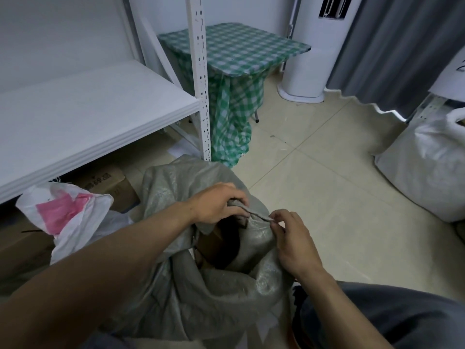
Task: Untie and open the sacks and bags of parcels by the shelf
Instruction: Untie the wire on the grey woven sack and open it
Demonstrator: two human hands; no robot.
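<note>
Grey sack (176,285), left hand (216,205), right hand (294,243) gripping

Both hands, left hand (216,203), right hand (295,239), on the twisted rim of the grey sack (201,293) beside the white shelf (88,109).

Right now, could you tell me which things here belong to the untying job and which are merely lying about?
Part of the job: grey sack, its twisted neck held by the left hand and right hand; white-and-pink bag; probably the white sack.
Lying about: shelf, cardboard box under it, checked table, grey curtain.
</note>
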